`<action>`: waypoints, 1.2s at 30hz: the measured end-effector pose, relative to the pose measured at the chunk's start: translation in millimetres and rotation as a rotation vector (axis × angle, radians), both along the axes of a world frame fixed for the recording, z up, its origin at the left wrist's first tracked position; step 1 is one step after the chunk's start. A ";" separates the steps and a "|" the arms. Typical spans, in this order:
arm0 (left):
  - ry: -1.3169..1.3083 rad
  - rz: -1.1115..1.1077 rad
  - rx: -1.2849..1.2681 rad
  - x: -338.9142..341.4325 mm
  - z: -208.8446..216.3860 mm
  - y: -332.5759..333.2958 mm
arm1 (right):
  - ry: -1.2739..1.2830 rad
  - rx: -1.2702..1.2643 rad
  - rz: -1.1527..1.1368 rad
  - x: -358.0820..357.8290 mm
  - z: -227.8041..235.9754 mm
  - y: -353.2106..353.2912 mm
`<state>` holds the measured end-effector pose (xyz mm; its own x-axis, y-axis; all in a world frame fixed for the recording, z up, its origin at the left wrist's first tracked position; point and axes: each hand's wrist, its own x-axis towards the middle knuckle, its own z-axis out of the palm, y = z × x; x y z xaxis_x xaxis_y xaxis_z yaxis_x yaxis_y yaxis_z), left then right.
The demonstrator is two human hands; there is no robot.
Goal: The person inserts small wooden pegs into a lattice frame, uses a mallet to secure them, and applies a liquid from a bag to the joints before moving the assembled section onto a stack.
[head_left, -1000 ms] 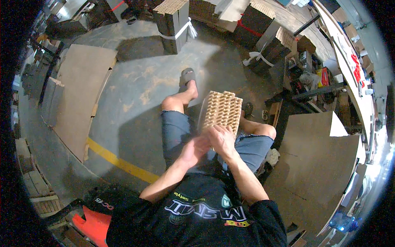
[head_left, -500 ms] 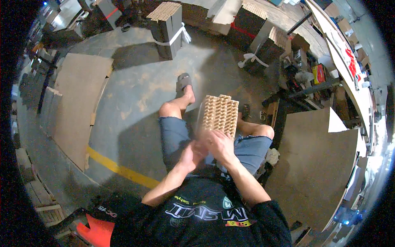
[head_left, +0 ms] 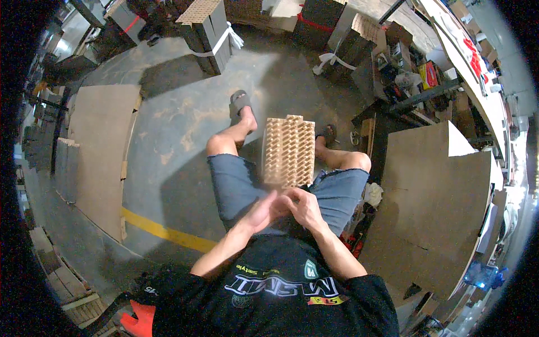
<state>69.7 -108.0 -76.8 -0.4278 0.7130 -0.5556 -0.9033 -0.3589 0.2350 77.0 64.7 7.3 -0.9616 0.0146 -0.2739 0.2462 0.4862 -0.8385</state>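
Between my knees stands a bundle [head_left: 289, 149] of boards or strips, its tan top set with rows of small slots or pegs. Both my hands meet just behind its near edge, over my lap. My left hand [head_left: 263, 214] is blurred by motion, its fingers pointing toward the right hand; what it may hold cannot be made out. My right hand [head_left: 305, 209] is closed, its fingers bent in against the thumb. Anything between its fingertips is hidden or too small to name.
Similar grey bundles stand ahead, one tied with a white strip [head_left: 216, 46], another with a red band [head_left: 316, 23]. Flat brown boards lie at left [head_left: 101, 151] and right [head_left: 426, 219]. A cluttered shelf [head_left: 429, 98] stands far right. A yellow line [head_left: 168, 231] crosses the floor.
Both hands have drawn back from the bundle's near edge toward my lap. The view has shifted, so the surroundings sit differently in the picture.
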 end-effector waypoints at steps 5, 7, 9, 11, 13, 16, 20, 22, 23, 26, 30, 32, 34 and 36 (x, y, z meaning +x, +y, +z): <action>0.050 0.028 -0.066 1.3 7.7 4.6 | -0.067 0.006 -0.062 0.6 1.6 -3.2; 0.073 0.040 -0.068 2.1 6.7 7.2 | 0.050 0.030 -0.129 -1.9 -2.6 -1.3; -0.035 0.123 -0.064 3.9 -6.1 8.9 | 0.177 -0.032 -0.233 -7.0 -17.1 5.1; -0.032 0.176 -0.122 2.9 -10.7 9.6 | 0.229 0.195 -0.114 -17.6 -6.3 12.7; -0.088 0.232 -0.130 0.7 -13.3 9.8 | 0.189 0.202 -0.072 -18.5 -16.0 18.7; -0.085 0.214 -0.147 0.0 -15.3 11.5 | 0.265 0.412 0.144 -21.1 -24.3 18.9; -0.024 0.204 -0.097 0.4 -19.5 11.8 | 0.197 0.277 -0.003 -17.8 -10.1 28.4; -0.023 0.193 -0.113 -0.9 -15.7 11.5 | 0.151 0.243 -0.032 -12.5 -20.9 36.0; -0.021 0.182 -0.127 -1.7 -13.2 12.1 | 0.155 0.215 -0.049 -10.1 -23.9 37.9; -0.026 0.165 -0.139 -2.6 -17.6 10.7 | 0.144 0.264 -0.029 -8.6 -28.7 34.6; -0.030 0.166 -0.141 -4.6 -13.0 11.0 | 0.267 0.388 0.058 -14.3 -27.2 32.6; -0.061 0.175 -0.160 -4.3 -10.5 12.7 | 0.425 0.544 0.162 -9.9 -31.0 29.9; -0.054 0.169 -0.161 -5.1 -5.9 12.6 | 0.437 0.590 0.175 -10.2 -32.4 27.2; -0.044 0.165 -0.161 -5.8 -1.6 14.2 | 0.429 0.689 0.220 -10.3 -39.5 26.4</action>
<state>63.9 -93.7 -78.3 -0.5040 0.5364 -0.6770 -0.8463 -0.4634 0.2629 66.8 91.1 -32.2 -0.9808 -0.1555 0.1173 -0.1865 0.9235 -0.3353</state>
